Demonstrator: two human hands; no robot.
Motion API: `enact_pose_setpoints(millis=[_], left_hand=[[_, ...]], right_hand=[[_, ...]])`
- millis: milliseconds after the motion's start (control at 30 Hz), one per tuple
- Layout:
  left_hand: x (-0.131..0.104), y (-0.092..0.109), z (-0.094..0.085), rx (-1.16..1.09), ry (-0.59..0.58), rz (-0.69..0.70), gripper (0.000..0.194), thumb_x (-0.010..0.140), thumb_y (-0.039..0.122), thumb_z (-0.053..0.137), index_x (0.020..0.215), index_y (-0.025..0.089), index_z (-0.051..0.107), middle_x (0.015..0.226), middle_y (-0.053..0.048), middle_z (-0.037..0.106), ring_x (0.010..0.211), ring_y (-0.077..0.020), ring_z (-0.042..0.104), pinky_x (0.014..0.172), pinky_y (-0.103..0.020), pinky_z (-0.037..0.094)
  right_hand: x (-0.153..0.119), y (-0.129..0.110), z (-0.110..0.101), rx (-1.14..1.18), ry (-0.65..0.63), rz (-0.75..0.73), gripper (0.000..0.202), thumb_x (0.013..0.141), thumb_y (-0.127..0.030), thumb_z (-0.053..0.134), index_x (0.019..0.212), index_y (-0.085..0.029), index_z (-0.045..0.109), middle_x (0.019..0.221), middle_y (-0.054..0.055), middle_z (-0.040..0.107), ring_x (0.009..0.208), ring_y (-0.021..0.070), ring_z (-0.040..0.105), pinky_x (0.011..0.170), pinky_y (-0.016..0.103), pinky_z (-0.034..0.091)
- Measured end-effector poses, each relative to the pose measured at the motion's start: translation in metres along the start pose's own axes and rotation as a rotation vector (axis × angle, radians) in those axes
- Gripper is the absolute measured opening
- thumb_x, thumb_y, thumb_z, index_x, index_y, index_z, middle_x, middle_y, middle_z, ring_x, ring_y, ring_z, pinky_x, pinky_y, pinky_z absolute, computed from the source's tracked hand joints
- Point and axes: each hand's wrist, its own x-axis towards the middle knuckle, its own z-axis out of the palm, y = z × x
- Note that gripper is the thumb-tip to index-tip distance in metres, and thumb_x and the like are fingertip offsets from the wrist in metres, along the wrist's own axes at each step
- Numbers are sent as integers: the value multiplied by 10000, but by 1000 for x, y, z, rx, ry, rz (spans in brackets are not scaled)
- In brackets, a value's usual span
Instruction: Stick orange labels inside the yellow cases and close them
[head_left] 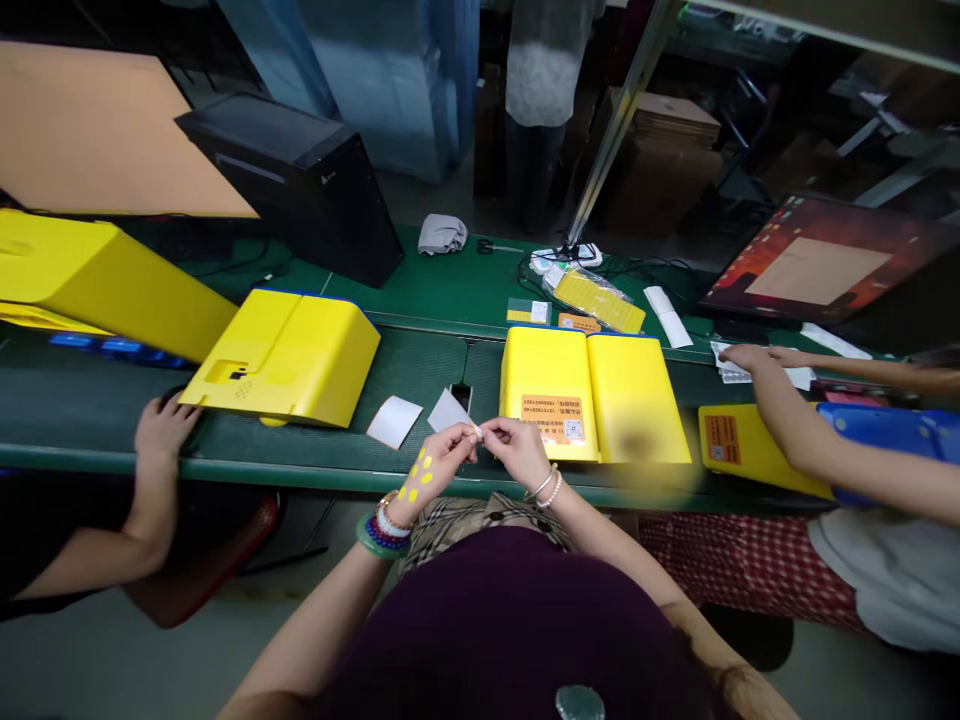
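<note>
Green workbench [427, 350] across the room; dark PC tower [277, 180] at back, small white logo on its front, lettering too small to read. Right-hand monitor [757, 290] lit, red and dark screen with a pale window, no legible text.

Yellow housing [551, 365], seam down its middle, stands just beyond the right hand [521, 450]. Its orange label [551, 415] sits upside down to the wearer: dark characters, two long rows of digits, a QR code at one end. Digits too blurred to copy safely. Similar orange label [722, 440] on another yellow part at right, also with code; writing unreadable.

Left hand [442, 455] and right hand meet over the bench's near edge, fingertips pinched narrow on a small pale piece [478, 433]. Yellow dots [427, 463], unprinted, on the back of the left hand. White sheet [450, 410] just behind its fingers; contact cannot be told. Second white square [395, 422] lies flat, further left.
</note>
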Motion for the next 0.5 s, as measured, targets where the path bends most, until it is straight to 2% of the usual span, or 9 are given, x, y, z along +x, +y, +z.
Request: enact_pose_setpoints(millis=[100, 167, 233, 333, 400, 500], left_hand=[[-7, -8, -10, -47, -31, -34, 258, 866, 413, 578, 775, 174, 614, 640, 19, 564, 641, -128, 516, 663, -254, 407], [-12, -18, -20, -120, -39, -49, 241, 850, 397, 604, 765, 172, 615, 659, 16, 576, 659, -124, 522, 681, -250, 411], [-15, -35, -37, -257, 2, -98, 218, 823, 374, 633, 750, 171, 606, 659, 16, 583, 660, -119, 530, 688, -245, 419], [-17, -75, -75, -488, 232, -295, 219, 730, 327, 701, 678, 163, 566, 581, 32, 534, 614, -116, 536, 656, -242, 440], [-17, -106, -102, -550, 410, -424, 227, 694, 285, 718, 645, 158, 538, 541, 47, 490, 577, -107, 528, 627, -234, 449], [-12, -147, -130, -542, 592, -530, 184, 787, 242, 659, 695, 148, 532, 577, 53, 491, 575, -82, 525, 629, -210, 464]], right_hand=[[0, 4, 15, 178, -82, 98, 238, 817, -415, 625, 823, -190, 702, 754, 19, 720, 682, 152, 668, 651, 247, 527], [2, 5, 24, 154, -108, 85, 242, 804, -431, 645, 826, -196, 696, 762, 18, 716, 691, 152, 663, 662, 250, 522], [11, 6, 24, 48, -98, 54, 226, 830, -416, 612, 803, -204, 687, 717, 9, 697, 663, 149, 648, 649, 253, 507], [36, 7, 8, -86, -26, 54, 220, 851, -379, 557, 776, -206, 670, 668, 1, 676, 612, 149, 635, 612, 258, 489], [56, 6, -9, -109, 34, 59, 213, 839, -381, 567, 770, -202, 660, 672, 4, 674, 605, 149, 633, 610, 259, 493], [76, 0, -34, -69, 114, 71, 256, 827, -435, 601, 772, -189, 647, 666, 14, 671, 601, 144, 625, 618, 264, 508]])
